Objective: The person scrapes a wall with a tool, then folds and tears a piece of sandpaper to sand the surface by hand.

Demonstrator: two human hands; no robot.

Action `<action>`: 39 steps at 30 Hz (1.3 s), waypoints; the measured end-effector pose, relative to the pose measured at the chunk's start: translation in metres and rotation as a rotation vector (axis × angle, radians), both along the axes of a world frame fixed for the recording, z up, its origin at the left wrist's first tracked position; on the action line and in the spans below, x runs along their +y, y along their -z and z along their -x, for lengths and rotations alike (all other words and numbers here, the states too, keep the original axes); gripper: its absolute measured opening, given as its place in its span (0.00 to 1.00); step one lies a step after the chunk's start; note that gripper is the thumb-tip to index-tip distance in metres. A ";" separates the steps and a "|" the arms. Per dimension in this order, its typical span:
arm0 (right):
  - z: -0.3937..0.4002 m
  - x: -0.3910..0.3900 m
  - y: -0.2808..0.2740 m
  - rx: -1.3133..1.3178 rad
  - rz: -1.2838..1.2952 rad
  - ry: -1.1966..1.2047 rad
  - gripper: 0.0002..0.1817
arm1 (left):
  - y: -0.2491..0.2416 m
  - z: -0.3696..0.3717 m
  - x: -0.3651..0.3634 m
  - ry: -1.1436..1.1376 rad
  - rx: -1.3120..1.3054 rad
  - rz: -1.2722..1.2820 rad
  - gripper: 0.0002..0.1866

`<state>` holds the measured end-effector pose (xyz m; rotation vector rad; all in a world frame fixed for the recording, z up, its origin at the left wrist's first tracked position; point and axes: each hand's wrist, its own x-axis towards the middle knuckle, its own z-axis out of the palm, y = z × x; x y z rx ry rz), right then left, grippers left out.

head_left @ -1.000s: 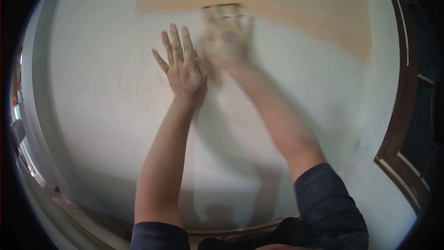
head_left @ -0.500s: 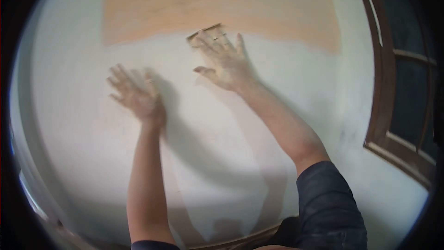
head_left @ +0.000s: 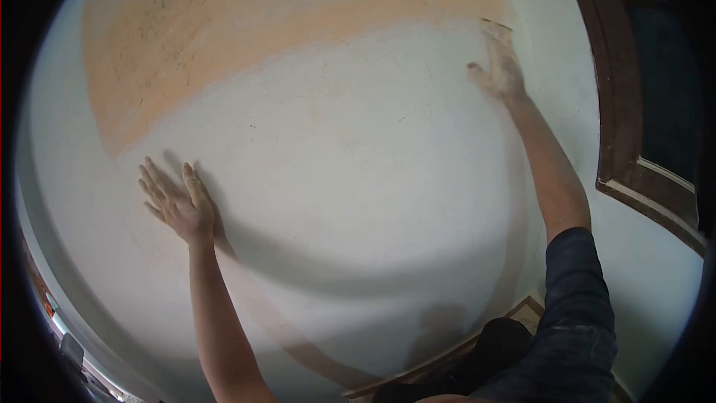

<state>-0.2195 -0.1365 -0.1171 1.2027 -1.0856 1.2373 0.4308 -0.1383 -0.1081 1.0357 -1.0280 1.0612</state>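
Observation:
My left hand [head_left: 179,205] is spread with fingers apart against the white wall [head_left: 343,149], just under the lower left corner of an orange-tan patch [head_left: 261,37]. It holds nothing. At the upper right, my right hand [head_left: 503,71] presses a thin, brownish piece of sandpaper [head_left: 497,25] to the wall, by the patch's lower right corner. Its thumb sticks out to the left, and the hand is slightly blurred. Most of the sandpaper is hidden under the fingers; only its top edge shows. Pale dust coats both hands.
A brown wooden window frame [head_left: 619,82] with dark panes stands to the right of the wall. Dark specks and scratches mark the patch's left part. A brown strip runs along the wall's foot. Partly visible objects [head_left: 72,351] lie at the lower left edge.
My right hand has moved right with the sandpaper, from mid-patch to its right corner. The view has shifted and tilted; my left hand appears lower and further left, still spread.

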 end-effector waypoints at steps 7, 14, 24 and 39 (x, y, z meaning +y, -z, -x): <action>-0.189 0.003 -0.031 0.056 0.045 -0.137 0.69 | -0.002 -0.003 0.003 0.020 -0.086 -0.048 0.38; -0.339 0.009 -0.055 0.275 -0.112 -0.324 0.61 | 0.000 0.011 0.008 0.049 -0.090 -0.028 0.32; -0.381 -0.008 -0.108 0.496 -0.436 -0.441 0.56 | 0.021 0.201 -0.040 0.266 -0.124 -0.078 0.29; 0.222 -0.036 -0.044 -0.002 -0.163 0.056 0.48 | 0.038 0.450 -0.075 0.111 -0.276 -0.062 0.33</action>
